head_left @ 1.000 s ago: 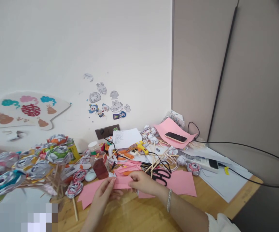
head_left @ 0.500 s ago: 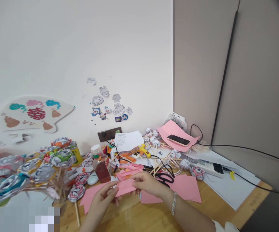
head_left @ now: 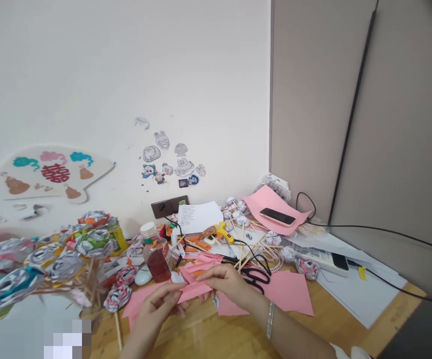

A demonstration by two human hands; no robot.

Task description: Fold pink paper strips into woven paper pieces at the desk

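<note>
Pink strip (head_left: 194,291) is between both hands, held just above the near part of the surface (head_left: 204,334). Left hand (head_left: 160,304) pinches its left end, thumb against fingers; right hand (head_left: 227,283) pinches the right end the same way, fingers curled behind the paper. Strip looks folded lengthwise; exact fold count, can't tell. Containers: clear bottle (head_left: 157,260) stands just beyond the left hand, white cap (head_left: 148,229) on, reddish liquid in the lower part, clear above, label on its right side. Yellow container (head_left: 119,241) sits left of it, half hidden behind the paper flowers (head_left: 94,243); contents can't be made out. Clear plastic case (head_left: 274,187) is at the back by the wall, small items inside, too small to identify. Phone (head_left: 277,216) lies on a curled pink sheet (head_left: 261,199) in front of that case. Black-handled scissors (head_left: 256,279) are just past the right hand, touching the flat pink paper (head_left: 292,294). Yellow glue gun (head_left: 223,233) lies further back among wooden sticks (head_left: 242,257), its cord running right. Pearl-like beads (head_left: 271,258) are coiled right of the sticks. Handwritten sheet (head_left: 200,218) is at the back, near the wall socket (head_left: 169,206). Single paper rose (head_left: 117,298) on a stick lies left of the left hand, apart from it.
</note>
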